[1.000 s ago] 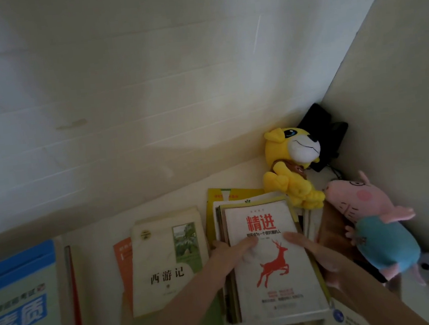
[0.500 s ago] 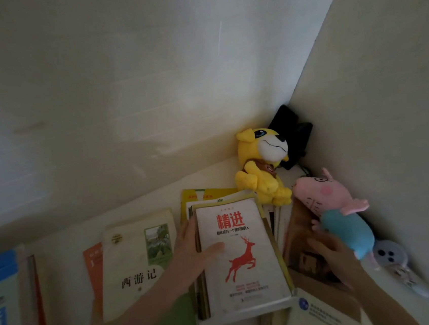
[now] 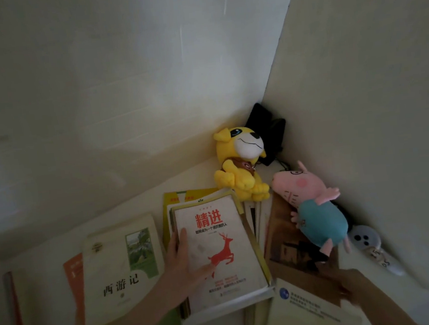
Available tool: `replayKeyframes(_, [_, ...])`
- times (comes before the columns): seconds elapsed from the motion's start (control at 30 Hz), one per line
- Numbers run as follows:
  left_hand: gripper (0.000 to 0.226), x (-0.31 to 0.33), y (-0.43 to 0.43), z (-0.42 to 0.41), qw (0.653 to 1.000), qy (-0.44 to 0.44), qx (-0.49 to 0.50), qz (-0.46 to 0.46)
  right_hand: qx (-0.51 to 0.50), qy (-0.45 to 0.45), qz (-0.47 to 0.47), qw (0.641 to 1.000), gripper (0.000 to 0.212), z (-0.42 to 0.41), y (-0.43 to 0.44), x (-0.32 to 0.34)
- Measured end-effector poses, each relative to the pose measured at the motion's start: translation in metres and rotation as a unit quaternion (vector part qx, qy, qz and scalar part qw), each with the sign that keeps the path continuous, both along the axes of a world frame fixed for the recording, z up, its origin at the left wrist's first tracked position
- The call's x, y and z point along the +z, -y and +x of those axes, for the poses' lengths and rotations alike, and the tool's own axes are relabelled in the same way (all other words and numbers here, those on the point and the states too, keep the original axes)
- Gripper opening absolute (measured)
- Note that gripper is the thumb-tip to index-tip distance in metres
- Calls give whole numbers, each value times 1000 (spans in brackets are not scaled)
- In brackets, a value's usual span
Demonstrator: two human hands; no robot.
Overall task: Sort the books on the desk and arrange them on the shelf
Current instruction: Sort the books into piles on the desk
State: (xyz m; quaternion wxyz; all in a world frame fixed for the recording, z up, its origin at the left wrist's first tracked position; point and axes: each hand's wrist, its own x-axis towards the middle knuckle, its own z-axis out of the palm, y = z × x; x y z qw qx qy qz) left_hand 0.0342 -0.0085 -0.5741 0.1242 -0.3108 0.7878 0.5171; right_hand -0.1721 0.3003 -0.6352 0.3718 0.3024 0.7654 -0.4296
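- Two hands are in my view: my left hand (image 3: pixel 185 260) lies flat on the white book with the red deer (image 3: pixel 219 252), fingers spread wide, thumb across the cover and fingertips over its left edge.
- That deer book tops a stack (image 3: pixel 254 253) of thinner books, lying flat just right of my left palm.
- Left of my left fingers, touching the wrist, lies the cream book with the green picture (image 3: pixel 122 270), and an orange book (image 3: pixel 74 272) peeks from under it.
- My right hand (image 3: pixel 345 285) rests on the brown book (image 3: pixel 284 237); I cannot tell whether the fingers grip it, as they are dark and blurred.
- Just beyond my right fingers the pink pig toy (image 3: pixel 316 210) lies on that brown book.
- Farther off, between both hands, the yellow plush dog (image 3: pixel 242 164) sits in the corner.
- Near my right wrist lies a pale book with a blue emblem (image 3: pixel 303 317).
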Motion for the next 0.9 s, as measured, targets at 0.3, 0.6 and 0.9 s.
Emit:
replayKeyframes(0.3, [107,-1,4,4,999,20,-31,-16,-1,19,-125,992,50,3,0,9])
replayKeyframes(0.6, [115,1,3,3,999,22,-37,-24,15,-88,-137,987,94,0,-3,46])
replayKeyframes(0.9, [133,7,4,5,999,20,-34,-17,24,-298,-89,950,68,16,18,84])
